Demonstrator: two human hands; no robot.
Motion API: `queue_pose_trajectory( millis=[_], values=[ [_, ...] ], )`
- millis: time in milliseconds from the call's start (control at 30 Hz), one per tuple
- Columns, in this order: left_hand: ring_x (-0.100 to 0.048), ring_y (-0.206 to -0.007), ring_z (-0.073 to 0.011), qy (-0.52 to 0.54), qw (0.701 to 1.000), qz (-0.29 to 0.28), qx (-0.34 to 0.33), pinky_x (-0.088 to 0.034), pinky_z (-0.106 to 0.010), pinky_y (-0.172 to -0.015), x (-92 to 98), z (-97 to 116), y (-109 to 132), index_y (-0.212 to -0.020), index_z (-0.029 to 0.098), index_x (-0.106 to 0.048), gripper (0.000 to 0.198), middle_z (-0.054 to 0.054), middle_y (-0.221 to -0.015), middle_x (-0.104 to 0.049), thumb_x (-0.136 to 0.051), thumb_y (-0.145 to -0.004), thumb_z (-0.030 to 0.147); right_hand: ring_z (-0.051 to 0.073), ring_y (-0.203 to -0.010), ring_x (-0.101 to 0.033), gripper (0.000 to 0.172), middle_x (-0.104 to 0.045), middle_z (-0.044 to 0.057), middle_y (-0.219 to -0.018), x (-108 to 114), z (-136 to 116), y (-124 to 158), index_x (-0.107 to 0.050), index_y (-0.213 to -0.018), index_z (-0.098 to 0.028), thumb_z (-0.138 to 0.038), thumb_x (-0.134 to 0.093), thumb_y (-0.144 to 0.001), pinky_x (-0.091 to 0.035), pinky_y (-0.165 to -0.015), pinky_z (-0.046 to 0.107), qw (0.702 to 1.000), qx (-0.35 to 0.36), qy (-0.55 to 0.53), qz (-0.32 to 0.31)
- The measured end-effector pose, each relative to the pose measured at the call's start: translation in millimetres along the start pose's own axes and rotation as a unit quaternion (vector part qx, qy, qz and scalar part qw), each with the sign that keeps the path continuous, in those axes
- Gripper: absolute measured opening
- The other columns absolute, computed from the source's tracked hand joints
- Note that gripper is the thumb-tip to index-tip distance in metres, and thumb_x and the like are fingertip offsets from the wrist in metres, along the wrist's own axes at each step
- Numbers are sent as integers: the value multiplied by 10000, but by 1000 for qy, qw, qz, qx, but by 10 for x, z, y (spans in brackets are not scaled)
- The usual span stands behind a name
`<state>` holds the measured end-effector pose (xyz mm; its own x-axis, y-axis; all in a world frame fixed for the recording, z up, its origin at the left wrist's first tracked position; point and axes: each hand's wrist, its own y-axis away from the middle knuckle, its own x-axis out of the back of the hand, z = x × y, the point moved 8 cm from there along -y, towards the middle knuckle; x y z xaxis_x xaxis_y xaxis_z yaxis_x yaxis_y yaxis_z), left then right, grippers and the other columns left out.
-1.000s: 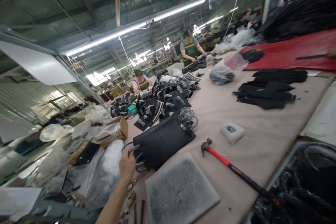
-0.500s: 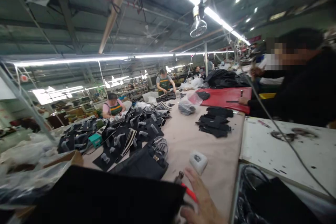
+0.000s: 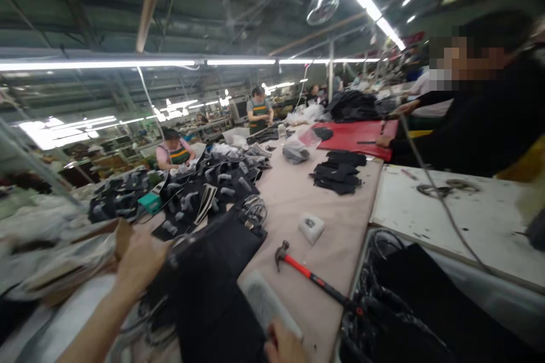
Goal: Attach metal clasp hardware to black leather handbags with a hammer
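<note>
My left hand [image 3: 140, 261] is at the upper left edge of a black bag [image 3: 213, 289], fingers closed on it, somewhat blurred. The bag lies across the near table, with plastic-wrapped handles at its left side. At the bottom, my right hand [image 3: 286, 345] has its fingers curled beside the bag's right edge, over the near end of a grey-white slab [image 3: 266, 298]; what it grips is hidden. Right of the slab lies a claw hammer [image 3: 315, 279] with a red and black handle. Beyond it sits a small white block [image 3: 311, 228] with a dark mark on top.
Black bag pieces [image 3: 221, 181] with wrapped handles cover the table's left side, by a teal box [image 3: 150, 202]. Black pieces [image 3: 338, 173] lie farther back. A co-worker [image 3: 477, 119] on the right touches a red sheet [image 3: 357, 139]. A cable [image 3: 438, 193] hangs over the white table [image 3: 468, 227].
The black bag has turned and dropped lower, uncovering the grey-white slab. My right hand has moved down, away from the hammer, which now lies in full view. My left hand has come into view.
</note>
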<state>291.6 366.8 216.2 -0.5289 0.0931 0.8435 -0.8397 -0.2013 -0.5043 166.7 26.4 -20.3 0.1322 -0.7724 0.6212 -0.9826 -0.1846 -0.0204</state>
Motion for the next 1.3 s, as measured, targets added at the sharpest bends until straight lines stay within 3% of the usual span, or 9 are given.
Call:
queue_pose_trajectory(
  millis=[100, 233, 367, 467, 600, 767, 933, 1100, 1300],
  values=[
    [-622, -1211, -298, 6, 994, -106, 13, -484, -436, -1077, -463, 46, 814, -1191, 147, -614, 423, -153, -1251, -666, -590, -848, 393, 270, -1108, -682, 382, -728, 122, -1152, -246, 83, 107, -662, -1188, -191, -116, -464, -871, -505, -969, 390, 999, -35, -10, -23],
    [-545, -1328, -254, 59, 976, -197, 66, -403, -408, -1171, -802, 60, 2078, -1279, 173, -612, 396, -127, -1391, -603, -556, -913, 315, 256, -1084, -663, 430, -703, 113, -1146, -346, 108, 149, -635, -1230, -183, -159, -444, -846, -515, -937, 376, 995, 49, 2, -82],
    [-479, -1400, -278, 90, 963, -208, 145, -382, -434, -1197, -930, 102, 3144, -1405, 139, -543, 502, -163, -1507, -504, -552, -943, 335, 315, -1196, -579, 517, -644, 140, -1312, -304, 119, 195, -598, -1337, -194, -186, -511, -827, -458, -1015, 475, 981, 149, 105, -67],
    [-366, -1486, -311, 103, 965, -201, 133, -333, -491, -1228, -1026, 236, 3594, -1468, 145, -494, 581, -166, -1583, -414, -573, -940, 375, 364, -1382, -431, 665, -542, 134, -1485, -388, 151, 216, -515, -1447, -205, -226, -581, -786, -321, -1123, 586, 963, 190, 170, -83],
    [-226, -1546, -359, 102, 972, -190, 93, -261, -577, -1246, -1088, 396, 3739, -1475, 172, -504, 598, -155, -1643, -320, -599, -924, 386, 329, -1468, -354, 617, -485, 124, -1548, -532, 204, 250, -520, -1439, -206, -215, -535, -822, -192, -1181, 629, 946, 235, 194, -106],
    [-175, -1557, -378, 110, 971, -193, 85, -254, -607, -1247, -1041, 510, 3705, -1500, 167, -474, 644, -159, -1652, -301, -624, -908, 371, 333, -1417, -438, 525, -511, 151, -1520, -544, 255, 320, -530, -1412, -194, -271, -492, -895, -247, -1166, 616, 938, 279, 201, -50],
    [-290, -1523, -348, 130, 970, -169, 117, -325, -574, -1231, -990, 460, 3702, -1444, 188, -536, 521, -142, -1592, -416, -577, -943, 323, 357, -1370, -492, 507, -540, 156, -1482, -571, 311, 293, -536, -1408, -209, -331, -443, -925, -278, -1146, 629, 934, 296, 198, -24],
    [-621, -1204, -268, 76, 960, -95, 250, -487, -426, -1077, -656, -245, 3650, -1201, 181, -687, 322, -141, -1236, -683, -454, -981, 209, 363, -1364, -495, 509, -533, 159, -1484, -562, 317, 277, -537, -1413, -212, -344, -428, -933, -296, -1142, 627, 930, 306, 198, -38],
    [-697, -998, -256, -30, 890, -223, 397, -494, -324, -872, -598, -1213, 3644, -963, 177, -746, 228, -117, -1006, -761, -537, -951, 267, 359, -1351, -504, 485, -534, 155, -1484, -558, 317, 269, -557, -1385, -200, -349, -438, -939, -309, -1137, 611, 927, 315, 202, -39]
  ],
)
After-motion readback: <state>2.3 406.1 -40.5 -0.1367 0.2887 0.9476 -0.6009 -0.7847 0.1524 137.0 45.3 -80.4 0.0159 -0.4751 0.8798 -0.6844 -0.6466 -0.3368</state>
